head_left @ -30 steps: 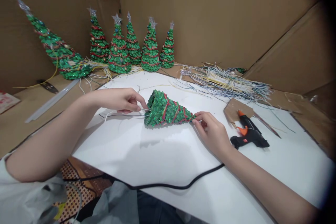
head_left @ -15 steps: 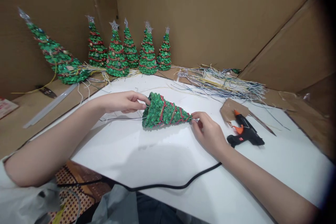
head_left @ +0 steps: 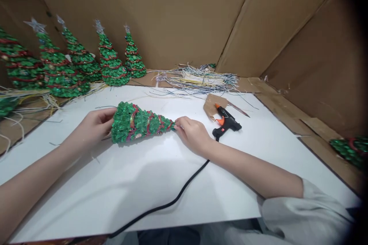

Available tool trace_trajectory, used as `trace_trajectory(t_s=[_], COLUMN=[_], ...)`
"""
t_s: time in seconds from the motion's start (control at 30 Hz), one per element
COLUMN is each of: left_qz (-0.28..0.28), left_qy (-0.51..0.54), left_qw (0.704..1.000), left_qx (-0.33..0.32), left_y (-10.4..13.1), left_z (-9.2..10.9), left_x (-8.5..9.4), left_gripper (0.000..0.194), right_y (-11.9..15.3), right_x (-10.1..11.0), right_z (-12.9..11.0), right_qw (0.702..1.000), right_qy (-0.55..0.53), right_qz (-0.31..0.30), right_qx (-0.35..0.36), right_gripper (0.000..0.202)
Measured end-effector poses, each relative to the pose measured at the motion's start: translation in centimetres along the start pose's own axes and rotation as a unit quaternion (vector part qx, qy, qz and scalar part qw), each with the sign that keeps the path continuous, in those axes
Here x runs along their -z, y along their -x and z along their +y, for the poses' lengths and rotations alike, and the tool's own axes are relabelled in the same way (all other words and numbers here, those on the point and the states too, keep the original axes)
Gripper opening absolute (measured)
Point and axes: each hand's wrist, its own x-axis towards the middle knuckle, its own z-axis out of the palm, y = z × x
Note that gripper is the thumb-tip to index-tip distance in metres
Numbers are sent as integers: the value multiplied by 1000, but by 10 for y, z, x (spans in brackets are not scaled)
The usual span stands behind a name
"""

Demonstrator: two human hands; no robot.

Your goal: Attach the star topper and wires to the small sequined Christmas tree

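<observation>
Tree [head_left: 143, 125]: left hand [head_left: 97, 124] now turned, half-curled at base, grip hidden; right hand [head_left: 193, 132] stays pinched on tip; both ends look steadied.

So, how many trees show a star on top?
4, back left: front tree, second tree behind it, then third tree and fourth tree rightward. Trees at both edges are cut off.

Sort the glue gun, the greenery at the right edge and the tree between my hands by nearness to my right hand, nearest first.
1. Tree: tip at your right hand.
2. Glue gun: a little to the right.
3. Greenery: far off, at the picture's right edge.
</observation>
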Motion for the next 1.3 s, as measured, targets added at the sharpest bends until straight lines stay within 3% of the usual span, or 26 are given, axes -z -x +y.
trace_trajectory(t_s=[0.1,0.37,0.53,0.87,1.3], left_qz=[-29,2,37,48,9], left_qy=[9,10,47,91,-8], left_qw=[1000,999,998,995,999], left_qx=[8,-32,-12,9,-34], left_y=[1,3,0,-2,0], left_z=[0,-3,-10,-6,-3], left_x=[-3,-15,-17,-19,-14], left_gripper=[29,38,39,41,36], right_y=[0,0,0,3,2], right_x=[2,0,0,1,-2], right_z=[-1,0,1,4,-1], right_qw=[1000,998,999,994,998], right_qy=[27,37,-21,-105,-37], right_qz=[3,24,22,13,34], right_qx=[13,45,29,12,32], right_gripper=[20,20,20,13,24])
